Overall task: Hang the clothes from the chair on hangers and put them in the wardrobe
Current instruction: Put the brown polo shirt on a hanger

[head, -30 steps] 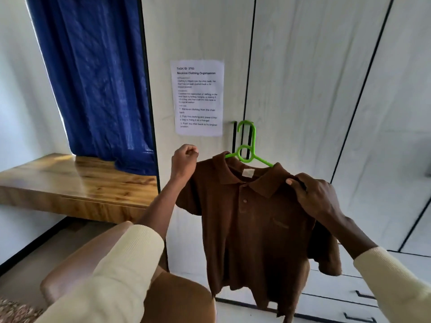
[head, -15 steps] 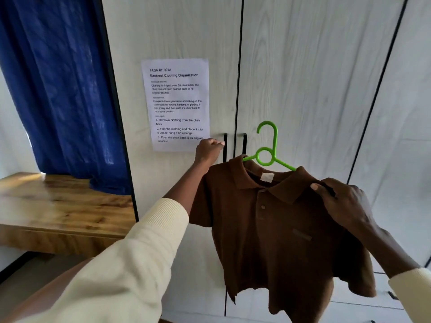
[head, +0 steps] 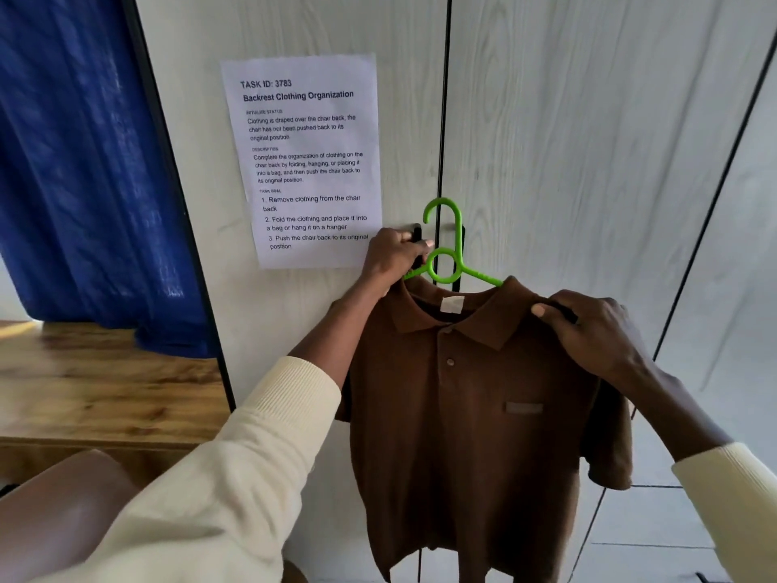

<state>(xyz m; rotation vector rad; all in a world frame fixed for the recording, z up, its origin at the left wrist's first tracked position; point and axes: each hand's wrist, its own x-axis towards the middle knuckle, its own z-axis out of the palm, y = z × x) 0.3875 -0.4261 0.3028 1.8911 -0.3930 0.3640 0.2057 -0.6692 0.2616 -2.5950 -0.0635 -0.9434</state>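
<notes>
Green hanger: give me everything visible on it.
The green hanger looks like bright glossy plastic: an open hook on top, a round ring below, two sloping arms. It is upright, in front of the closed wardrobe doors. The brown polo shirt hangs on it, hiding both arm ends. The right hand grips the shirt's shoulder; the left hand grips the black door handle beside it.

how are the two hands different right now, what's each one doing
The left hand is higher, fingers curled round the black wardrobe door handle; the right hand sits lower, pinching the shoulder of the brown polo shirt on its green hanger. The left touches the wardrobe; the right holds the shirt clear of it. Both wear cream sleeves.
</notes>
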